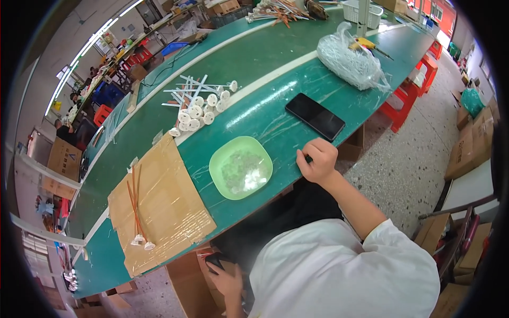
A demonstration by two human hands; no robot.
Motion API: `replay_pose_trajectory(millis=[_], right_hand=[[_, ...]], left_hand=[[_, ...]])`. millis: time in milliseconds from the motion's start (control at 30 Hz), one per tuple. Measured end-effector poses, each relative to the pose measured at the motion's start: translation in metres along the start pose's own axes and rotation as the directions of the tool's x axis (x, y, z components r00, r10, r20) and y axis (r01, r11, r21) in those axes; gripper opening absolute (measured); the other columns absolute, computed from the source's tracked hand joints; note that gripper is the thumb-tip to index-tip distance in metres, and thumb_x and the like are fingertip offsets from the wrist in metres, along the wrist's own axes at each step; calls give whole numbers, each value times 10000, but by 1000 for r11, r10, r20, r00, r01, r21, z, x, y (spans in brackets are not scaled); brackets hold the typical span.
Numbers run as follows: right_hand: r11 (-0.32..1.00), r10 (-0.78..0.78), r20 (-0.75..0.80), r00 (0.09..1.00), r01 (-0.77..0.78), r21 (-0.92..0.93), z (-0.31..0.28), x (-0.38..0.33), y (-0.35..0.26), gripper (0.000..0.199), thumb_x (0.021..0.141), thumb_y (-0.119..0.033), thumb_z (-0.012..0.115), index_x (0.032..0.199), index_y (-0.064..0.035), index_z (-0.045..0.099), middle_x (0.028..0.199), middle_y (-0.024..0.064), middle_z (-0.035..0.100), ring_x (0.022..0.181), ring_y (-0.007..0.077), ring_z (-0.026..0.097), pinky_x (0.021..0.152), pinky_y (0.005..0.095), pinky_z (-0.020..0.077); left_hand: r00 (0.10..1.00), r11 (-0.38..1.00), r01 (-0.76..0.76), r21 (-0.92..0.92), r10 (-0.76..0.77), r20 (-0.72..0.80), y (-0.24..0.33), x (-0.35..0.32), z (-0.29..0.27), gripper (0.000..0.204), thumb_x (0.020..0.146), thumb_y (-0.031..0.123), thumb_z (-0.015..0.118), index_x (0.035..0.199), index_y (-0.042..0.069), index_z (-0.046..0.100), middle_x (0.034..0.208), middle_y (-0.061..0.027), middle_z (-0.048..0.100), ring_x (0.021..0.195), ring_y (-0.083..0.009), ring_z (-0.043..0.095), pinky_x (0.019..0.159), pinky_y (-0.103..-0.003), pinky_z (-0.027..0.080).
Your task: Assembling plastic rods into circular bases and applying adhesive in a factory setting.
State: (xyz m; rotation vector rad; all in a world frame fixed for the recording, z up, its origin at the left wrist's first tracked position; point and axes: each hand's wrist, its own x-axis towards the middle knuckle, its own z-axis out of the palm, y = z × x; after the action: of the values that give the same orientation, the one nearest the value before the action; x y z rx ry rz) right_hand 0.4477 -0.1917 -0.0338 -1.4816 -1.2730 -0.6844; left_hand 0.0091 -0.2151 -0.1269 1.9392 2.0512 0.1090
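My right hand rests as a loose fist at the table's near edge, just below a black smartphone that it does not touch. No object shows in its curled fingers. Down below the table edge, beside an open cardboard box, my left hand is closed around a flat black object, partly hidden by the fingers. Between the hands, on the table, sits a light green bowl holding small clear pieces. A flat cardboard sheet bears a few brown-stemmed parts with white round ends.
On the green table lies a pile of white round-headed parts with pale stems. Farther back are a clear plastic bag, a yellow-handled tool and a white basket. Red stools and cardboard boxes stand at right.
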Motion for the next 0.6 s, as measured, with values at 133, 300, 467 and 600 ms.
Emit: replay_pose_trajectory(millis=[133, 300, 467, 600], right_hand=[[999, -26, 11, 1000, 26, 20, -4, 7, -1, 181, 640, -8, 704, 596, -52, 535, 616, 97, 548, 526, 272, 538, 475, 347, 394], [999, -18, 24, 1000, 17, 40, -1, 5, -4, 183, 637, -6, 702, 597, -49, 529, 616, 91, 552, 522, 266, 532, 475, 347, 390], [999, -33, 2, 999, 33, 12, -2, 1, 3, 186, 636, 0, 699, 605, -53, 524, 618, 84, 555, 520, 261, 523, 477, 343, 385], [1000, -19, -1, 1000, 19, -1, -1, 0, 3, 195, 625, -43, 710, 590, -88, 523, 615, 64, 548, 505, 253, 501, 471, 339, 366]], left_hand=[[997, 996, -10, 88, 17, -75, 0, 0, 4, 1072, 737, 386, 744, 1534, 12, 133, 1400, -307, 373, 1239, -455, 472, 1002, -484, 446], [997, 992, 58, 116, -51, -56, 4, 2, 4, 1050, 732, 382, 736, 1531, 29, 153, 1387, -307, 385, 1229, -456, 479, 966, -485, 472], [997, 984, 55, 167, -43, -69, 12, 2, 2, 1056, 730, 389, 736, 1530, 29, 148, 1341, -294, 416, 1149, -449, 531, 907, -486, 501], [996, 982, 63, 175, -51, -77, 9, 3, 6, 1065, 722, 387, 744, 1531, 36, 148, 1298, -278, 438, 1134, -442, 537, 893, -488, 503]])
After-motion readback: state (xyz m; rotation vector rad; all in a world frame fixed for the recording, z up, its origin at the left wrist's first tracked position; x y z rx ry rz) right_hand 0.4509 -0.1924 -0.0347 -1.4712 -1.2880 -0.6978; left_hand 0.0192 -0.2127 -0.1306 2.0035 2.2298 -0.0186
